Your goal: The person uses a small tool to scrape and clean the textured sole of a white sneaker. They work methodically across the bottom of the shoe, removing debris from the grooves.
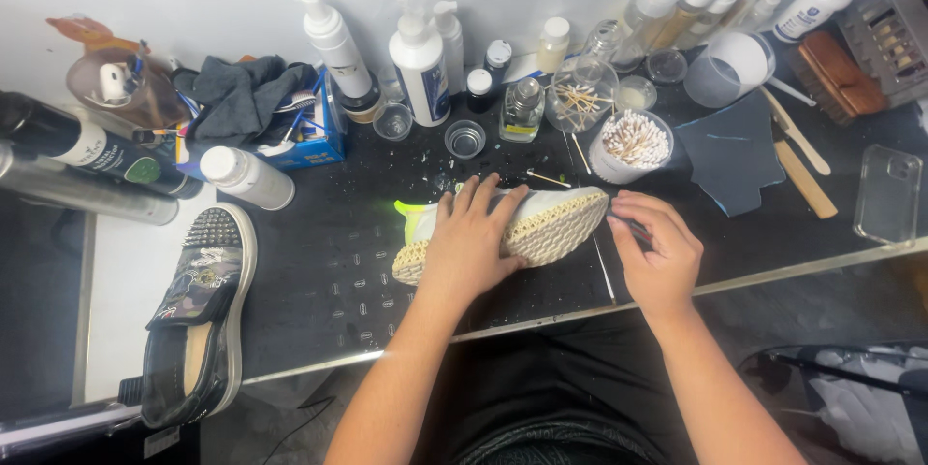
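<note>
Cream, waffle-textured rubber faces the camera: a white sneaker (541,223) with a neon-yellow heel tab lies on its side on the black work mat (329,262), sole turned towards the person so the tread is open to view and reach. The left hand (469,238) presses flat over the middle of the shoe, fingers spread wide across the upper, which pins it against the mat and keeps it from rolling. The right hand (657,252) sits at the toe end, fingers pinched around a thin, dark tool (628,226) whose tip meets the sole's edge (what sort of tool it is cannot be made out, as the fingers cover most of it).

Supplies stand in a row behind the shoe, within arm's reach: a cup of cotton swabs (633,143) just beyond the toe, a glass jar of wooden sticks (580,96), white pump bottles (420,54) and small glass vials. To the right lie a dark blue cloth (730,156), flat wooden sticks (802,160) and a clear phone case (887,194). Well apart on the left, a black studded slip-on shoe (198,315) rests sole down on the white strip of table, beside spray cans (77,160) laid on their sides and a crumpled grey rag (242,93).
</note>
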